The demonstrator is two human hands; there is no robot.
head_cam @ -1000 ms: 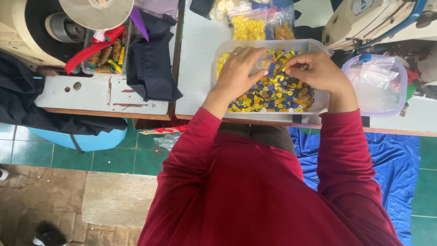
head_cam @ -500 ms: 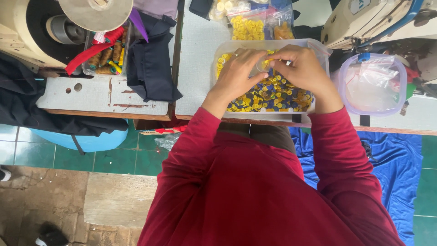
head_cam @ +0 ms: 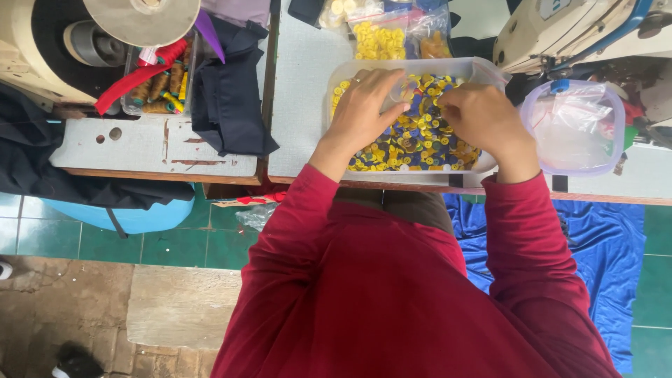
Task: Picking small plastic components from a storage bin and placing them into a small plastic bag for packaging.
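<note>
1. Since half a second ago both hands have stayed in the clear plastic tub (head_cam: 483,70) of buttons (head_cam: 420,140); the right hand (head_cam: 483,119) has slid a little nearer and to the right, and its fingertips no longer meet those of the left hand (head_cam: 364,108) at the far rim.
2. The left hand lies palm down on the buttons, fingers spread and pointing far and right. Whether it pinches a button I cannot tell.
3. The right hand is curled, knuckles up, fingertips turned left towards the left hand. Its fingers hide what they may hold, so its grip cannot be told either.
4. The tub stands on the pale table (head_cam: 301,105), at the near edge, straight ahead of the person in red sleeves.
5. The buttons are mostly yellow with some blue between; they are too many to count.
6. One tub holds the buttons. One round clear bowl (head_cam: 574,126) lined with thin plastic stands just right of it.
7. Beyond the tub lie several small clear bags (head_cam: 381,38), one of them filled with yellow buttons.
8. Two sewing machines show: one far left (head_cam: 42,42), one far right (head_cam: 560,28).
9. One dark cloth (head_cam: 227,91) lies left of the table beside a tray of thread spools (head_cam: 157,87).
</note>
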